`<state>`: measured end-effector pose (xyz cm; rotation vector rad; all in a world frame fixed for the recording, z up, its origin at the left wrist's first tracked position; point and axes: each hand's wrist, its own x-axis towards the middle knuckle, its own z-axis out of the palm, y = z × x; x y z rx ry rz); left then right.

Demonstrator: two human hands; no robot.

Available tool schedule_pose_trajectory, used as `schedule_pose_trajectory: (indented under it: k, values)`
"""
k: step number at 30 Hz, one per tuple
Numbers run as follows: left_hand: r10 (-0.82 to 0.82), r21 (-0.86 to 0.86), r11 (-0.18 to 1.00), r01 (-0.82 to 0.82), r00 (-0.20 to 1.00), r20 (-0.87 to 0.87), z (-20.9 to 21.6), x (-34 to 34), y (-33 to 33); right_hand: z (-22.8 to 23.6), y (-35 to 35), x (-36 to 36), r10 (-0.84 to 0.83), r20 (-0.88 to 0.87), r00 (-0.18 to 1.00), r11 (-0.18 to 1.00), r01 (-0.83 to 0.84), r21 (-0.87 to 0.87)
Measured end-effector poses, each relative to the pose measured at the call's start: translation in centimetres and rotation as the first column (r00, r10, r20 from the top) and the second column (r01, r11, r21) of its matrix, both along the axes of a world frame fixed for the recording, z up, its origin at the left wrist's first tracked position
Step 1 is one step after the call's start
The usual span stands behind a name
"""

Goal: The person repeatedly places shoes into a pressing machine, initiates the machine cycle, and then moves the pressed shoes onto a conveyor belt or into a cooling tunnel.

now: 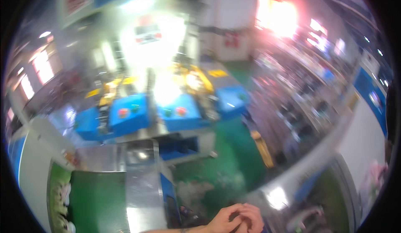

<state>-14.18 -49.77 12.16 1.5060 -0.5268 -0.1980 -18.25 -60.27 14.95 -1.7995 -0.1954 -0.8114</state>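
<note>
My left hand (225, 219) and my right hand (252, 217) are close together at the lower edge, right of the middle, and appear to touch. The left forearm comes in from the lower left. Both hands have curled fingers, and whatever lies between them, if anything, is hidden. Beyond and to the left stands a machine with blue control boxes (130, 122) carrying red and green buttons. A long metal-topped table (143, 183) runs toward me, left of my hands.
Green floor (232, 158) lies ahead of my hands. A pale machine surface (277, 197) is close on the right. Farther right, a cluttered bench (300, 91) holds many blurred items. A yellow bar (262, 149) stands near its end. A green mat (98, 201) is at lower left.
</note>
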Motion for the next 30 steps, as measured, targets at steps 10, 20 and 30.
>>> schedule_pose_trajectory:
  k: [10, 20, 30]
  values:
    - [0.959, 0.311, -0.246, -0.918, -0.278, -0.060, -14.3, -18.1, 28.5, -10.2, 20.4, 7.5, 0.666, -0.684, 0.297, 0.201, -0.955, -0.219]
    - [0.445, 0.607, -0.793, 0.051, -0.631, 0.635, -31.4, -39.5, 28.0, -13.5, 59.5, -4.9, 0.710, -0.598, -0.373, -0.683, -0.573, -0.453]
    - [0.591, 0.684, -0.709, -0.171, -0.673, 0.444, -28.1, -34.3, 22.6, -17.3, 82.5, -20.3, 0.839, -0.522, -0.151, -0.544, -0.241, -0.804]
